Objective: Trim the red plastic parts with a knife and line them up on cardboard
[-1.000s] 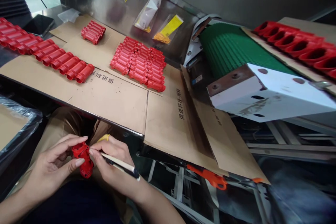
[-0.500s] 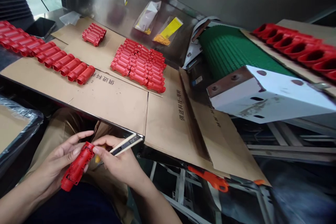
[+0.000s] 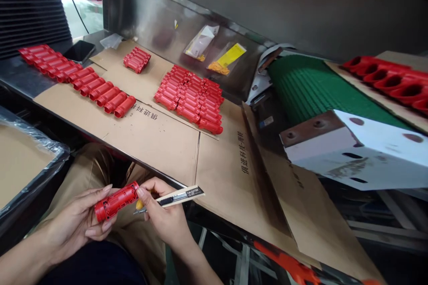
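My left hand (image 3: 83, 216) grips a red plastic tube-shaped part (image 3: 117, 201) by its lower left end, over my lap. My right hand (image 3: 163, 213) is closed around a utility knife (image 3: 180, 196), its pale handle slanting up to the right and its blade tip just below the part. My right thumb and fingers also touch the part's upper right end. A small yellow piece (image 3: 139, 205) shows beside the blade. On the cardboard (image 3: 160, 142) in front lie a row of red parts (image 3: 100, 90) and a stacked block of them (image 3: 190, 95).
A smaller red group (image 3: 137, 59) sits farther back, near a phone (image 3: 79, 51). Plastic bags (image 3: 229, 58) lean on the metal back wall. At right stands a green conveyor belt (image 3: 301, 84) with a white metal end (image 3: 351, 147). A plastic-lined box (image 3: 30, 160) is at left.
The red part has turned from steep to flatter in my left hand. The knife has tilted flatter, and its blade now shows below the part. The whole view has shifted.
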Demonstrator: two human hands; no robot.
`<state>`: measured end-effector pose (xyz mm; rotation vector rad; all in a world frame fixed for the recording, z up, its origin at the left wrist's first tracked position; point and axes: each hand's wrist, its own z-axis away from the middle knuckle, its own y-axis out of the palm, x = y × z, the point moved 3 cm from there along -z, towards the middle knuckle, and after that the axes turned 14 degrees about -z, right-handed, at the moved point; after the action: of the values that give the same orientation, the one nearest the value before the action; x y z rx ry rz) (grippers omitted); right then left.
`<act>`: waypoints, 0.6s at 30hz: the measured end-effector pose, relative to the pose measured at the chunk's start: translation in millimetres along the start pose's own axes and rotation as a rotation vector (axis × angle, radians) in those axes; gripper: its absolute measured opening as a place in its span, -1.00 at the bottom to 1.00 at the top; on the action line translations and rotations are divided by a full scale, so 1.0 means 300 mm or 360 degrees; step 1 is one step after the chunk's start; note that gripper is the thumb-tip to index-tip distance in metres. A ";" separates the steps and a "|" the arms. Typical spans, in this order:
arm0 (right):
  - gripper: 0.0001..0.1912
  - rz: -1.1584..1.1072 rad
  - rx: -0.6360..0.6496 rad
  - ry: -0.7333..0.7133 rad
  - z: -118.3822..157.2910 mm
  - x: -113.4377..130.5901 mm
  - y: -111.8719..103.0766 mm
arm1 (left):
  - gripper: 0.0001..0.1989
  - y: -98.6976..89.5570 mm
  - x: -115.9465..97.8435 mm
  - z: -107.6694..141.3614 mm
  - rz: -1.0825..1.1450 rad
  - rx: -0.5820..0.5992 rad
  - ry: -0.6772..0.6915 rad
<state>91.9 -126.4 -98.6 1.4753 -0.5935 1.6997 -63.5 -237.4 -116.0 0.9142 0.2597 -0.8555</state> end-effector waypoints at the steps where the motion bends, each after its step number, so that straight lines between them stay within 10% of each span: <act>1: -0.52 0.0005 0.0001 -0.0004 -0.001 0.003 -0.002 | -0.60 0.004 0.001 -0.007 0.0000 0.0012 -0.0001; 7: -0.43 -0.0190 -0.0034 0.0054 0.015 0.020 -0.038 | -0.53 0.023 0.011 -0.006 -0.0213 0.0055 -0.0057; 11: -0.44 -0.0395 -0.0237 -0.0060 0.034 0.020 -0.087 | -0.58 0.082 -0.154 -0.035 -0.1473 0.0079 0.0466; 14: -0.44 -0.0404 -0.0282 -0.0147 0.038 0.000 -0.099 | -0.72 0.149 -0.378 -0.103 -0.2903 -0.0832 0.1310; 18: -0.46 -0.0325 -0.0316 -0.0162 0.049 -0.048 -0.102 | -0.67 0.192 -0.547 -0.238 -0.3539 -0.1553 0.1254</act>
<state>125.4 -124.0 -114.0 1.4336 -0.6242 1.3749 -117.2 -75.1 -37.6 -0.4743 2.4000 -1.9058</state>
